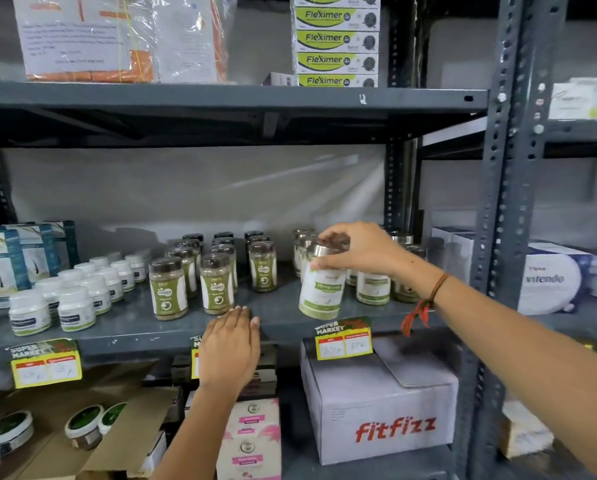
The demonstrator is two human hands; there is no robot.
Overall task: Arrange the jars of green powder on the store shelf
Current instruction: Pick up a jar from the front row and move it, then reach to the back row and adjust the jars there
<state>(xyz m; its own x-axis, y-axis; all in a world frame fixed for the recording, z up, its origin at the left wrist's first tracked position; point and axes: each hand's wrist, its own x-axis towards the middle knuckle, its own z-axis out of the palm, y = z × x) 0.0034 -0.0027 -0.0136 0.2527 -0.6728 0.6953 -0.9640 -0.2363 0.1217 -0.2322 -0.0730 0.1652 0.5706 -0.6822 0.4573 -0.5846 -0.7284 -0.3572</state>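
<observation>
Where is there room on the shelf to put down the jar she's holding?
Bare shelf shows at the front, between the brown-lidded jars and the held jar in the right hand. Behind, silver-lidded jars crowd together. The left hand rests on the edge.

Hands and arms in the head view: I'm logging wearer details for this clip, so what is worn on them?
Both forearms are bare, with no sleeves or gloves in view. The right hand has thin thread bands in red, orange and dark tones around its wrist, with loose red and green ends hanging below. The left hand wears nothing visible: no ring, watch or band.
</observation>
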